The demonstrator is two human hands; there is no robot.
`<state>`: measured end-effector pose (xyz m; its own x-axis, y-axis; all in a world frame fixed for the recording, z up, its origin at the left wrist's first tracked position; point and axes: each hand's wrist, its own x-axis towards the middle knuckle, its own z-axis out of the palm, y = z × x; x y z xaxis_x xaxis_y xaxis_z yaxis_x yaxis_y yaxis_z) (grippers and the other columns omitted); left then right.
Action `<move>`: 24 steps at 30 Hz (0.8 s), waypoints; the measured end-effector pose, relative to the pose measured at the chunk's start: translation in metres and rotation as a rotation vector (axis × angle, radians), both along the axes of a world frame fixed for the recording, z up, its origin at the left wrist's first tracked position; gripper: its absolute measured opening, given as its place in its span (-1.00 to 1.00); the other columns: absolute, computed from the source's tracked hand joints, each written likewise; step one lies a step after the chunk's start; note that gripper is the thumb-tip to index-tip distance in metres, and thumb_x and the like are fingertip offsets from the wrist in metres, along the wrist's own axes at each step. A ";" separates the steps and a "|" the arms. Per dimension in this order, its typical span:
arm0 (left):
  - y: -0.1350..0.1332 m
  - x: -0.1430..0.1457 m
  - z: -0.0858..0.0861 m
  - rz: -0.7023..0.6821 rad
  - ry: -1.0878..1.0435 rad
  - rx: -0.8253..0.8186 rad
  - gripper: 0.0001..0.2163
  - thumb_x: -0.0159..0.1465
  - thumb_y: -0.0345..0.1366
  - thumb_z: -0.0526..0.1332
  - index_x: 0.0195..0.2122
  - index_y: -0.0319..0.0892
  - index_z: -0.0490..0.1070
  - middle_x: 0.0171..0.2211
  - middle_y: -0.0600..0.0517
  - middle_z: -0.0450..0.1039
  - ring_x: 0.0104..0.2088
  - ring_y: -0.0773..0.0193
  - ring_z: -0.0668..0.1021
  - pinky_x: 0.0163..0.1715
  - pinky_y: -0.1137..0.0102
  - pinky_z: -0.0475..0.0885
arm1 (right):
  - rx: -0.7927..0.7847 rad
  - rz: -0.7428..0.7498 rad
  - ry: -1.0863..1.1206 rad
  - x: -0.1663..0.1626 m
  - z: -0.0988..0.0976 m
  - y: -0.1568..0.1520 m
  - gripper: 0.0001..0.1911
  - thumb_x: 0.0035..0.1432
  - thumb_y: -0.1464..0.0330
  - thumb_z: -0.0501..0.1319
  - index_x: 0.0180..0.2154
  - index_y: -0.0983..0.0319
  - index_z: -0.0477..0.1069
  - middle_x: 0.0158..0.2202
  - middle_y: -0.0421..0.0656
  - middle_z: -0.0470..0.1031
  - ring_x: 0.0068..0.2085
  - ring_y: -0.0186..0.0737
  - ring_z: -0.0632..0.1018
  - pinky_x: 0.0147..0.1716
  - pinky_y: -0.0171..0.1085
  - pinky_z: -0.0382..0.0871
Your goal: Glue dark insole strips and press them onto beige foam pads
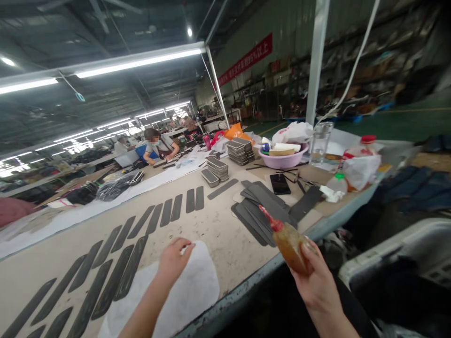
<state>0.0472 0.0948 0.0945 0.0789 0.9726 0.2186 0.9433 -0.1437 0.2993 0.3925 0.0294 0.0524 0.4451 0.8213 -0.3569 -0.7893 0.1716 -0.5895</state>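
Note:
My left hand (173, 259) rests on a white cloth sheet (186, 291) at the near edge of the workbench (218, 234), fingers curled down onto the fabric. My right hand (315, 277) is wrapped round a squeeze bottle of amber glue (291, 241) with a red nozzle, held tilted just off the bench edge. Its nozzle points up and left toward a fanned stack of dark grey strips (262, 206). Rows of the same dark strips (116, 263) lie spread over the bench to the left of the cloth.
A black phone (280, 183), pink basin (282, 159), clear glass jar (320, 143), bagged bottle (359, 164) and stacks of grey pieces (216, 170) crowd the far end. A person (157, 148) sits working further down the long bench. A white bin (405, 253) stands at right.

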 end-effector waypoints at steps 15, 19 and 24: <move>0.058 0.288 -0.038 -0.619 0.267 0.105 -0.83 0.20 -0.19 0.21 -0.35 -0.19 0.44 -0.26 -0.09 0.37 -0.15 0.07 0.39 -0.20 0.20 0.35 | -0.010 -0.205 0.062 0.047 0.001 0.002 -0.66 -0.12 0.24 0.37 -0.24 0.11 0.42 -0.24 -0.30 0.49 -0.25 -0.23 0.52 -0.36 -0.26 0.44; 0.064 0.289 -0.040 -0.628 0.255 0.110 -0.80 0.27 -0.31 0.10 -0.42 -0.21 0.46 -0.37 -0.08 0.38 -0.25 0.16 0.43 -0.24 0.25 0.36 | 0.012 -0.149 0.047 0.042 0.006 0.003 -0.64 -0.14 0.26 0.37 -0.24 0.11 0.39 -0.26 -0.30 0.49 -0.26 -0.25 0.52 -0.36 -0.29 0.44; 0.058 0.247 -0.028 -0.613 0.194 0.136 -0.74 0.35 -0.31 -0.03 -0.24 -0.15 0.47 -0.30 -0.03 0.41 -0.26 0.27 0.46 -0.21 0.36 0.40 | 0.003 -0.107 0.009 0.035 0.002 0.004 -0.61 -0.16 0.28 0.39 -0.22 0.11 0.38 -0.26 -0.29 0.48 -0.31 -0.28 0.51 -0.42 -0.34 0.44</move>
